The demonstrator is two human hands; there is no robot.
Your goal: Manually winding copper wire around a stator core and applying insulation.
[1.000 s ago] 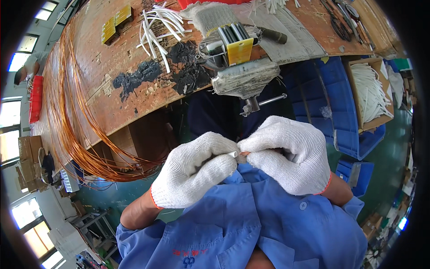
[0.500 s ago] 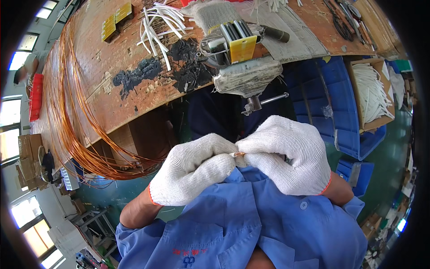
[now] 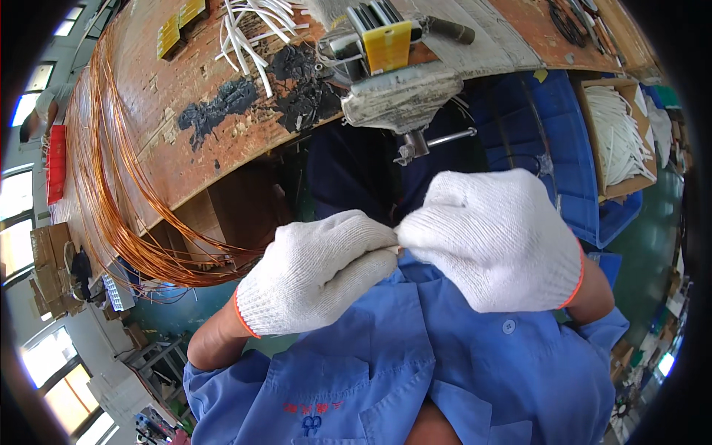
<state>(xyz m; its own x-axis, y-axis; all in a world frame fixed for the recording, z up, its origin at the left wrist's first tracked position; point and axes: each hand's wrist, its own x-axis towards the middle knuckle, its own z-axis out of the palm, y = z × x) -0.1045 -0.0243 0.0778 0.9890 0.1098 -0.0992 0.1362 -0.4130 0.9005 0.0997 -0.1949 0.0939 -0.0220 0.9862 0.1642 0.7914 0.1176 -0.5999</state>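
Note:
My gloved left hand and gloved right hand meet fingertip to fingertip in front of my chest, both closed in a pinch. Between them only a sliver of copper wire shows; the gloves cover the rest. A large coil of copper wire hangs over the bench edge to the left, its strands running toward my left hand. Beyond my hands a bench vise, its jaws wrapped in cloth, holds a yellow-ended block with dark bars.
White sleeving pieces and yellow blocks lie on the worn wooden bench. At right, a cardboard box of white tubes rests by blue bins. Pliers lie far right. Another person is at far left.
My right hand has risen and turned, its back now more toward me, covering most of the wire tip seen before. My left hand shifted slightly left. The bench sits a little higher in view.

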